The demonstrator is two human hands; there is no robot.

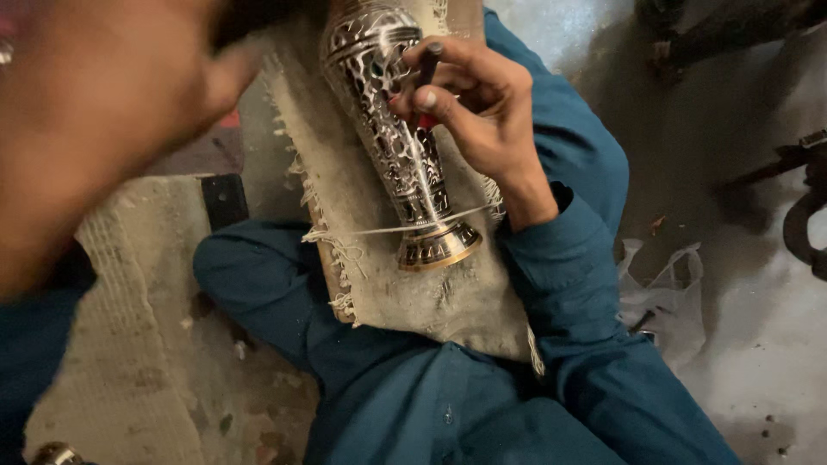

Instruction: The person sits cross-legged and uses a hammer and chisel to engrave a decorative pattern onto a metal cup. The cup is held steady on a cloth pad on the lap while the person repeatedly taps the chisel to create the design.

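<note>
An engraved metal vase (398,129) with a dark and silver pattern lies on a frayed beige cloth (405,284) spread over my lap. Its gold-rimmed base (438,244) points toward me. My right hand (482,108) is closed on a thin dark engraving tool (426,67) whose tip meets the vase's upper body. My left hand (103,112) is very close to the camera, blurred, at the upper left; what it holds cannot be made out. A pale thread (405,226) crosses the vase just above the base.
My teal trousers (431,396) fill the lower middle. A worn beige mat (129,344) lies at the left with a small black block (224,200). A crumpled clear plastic bag (663,293) rests on the grey floor at right, dark metal tools (805,207) beyond.
</note>
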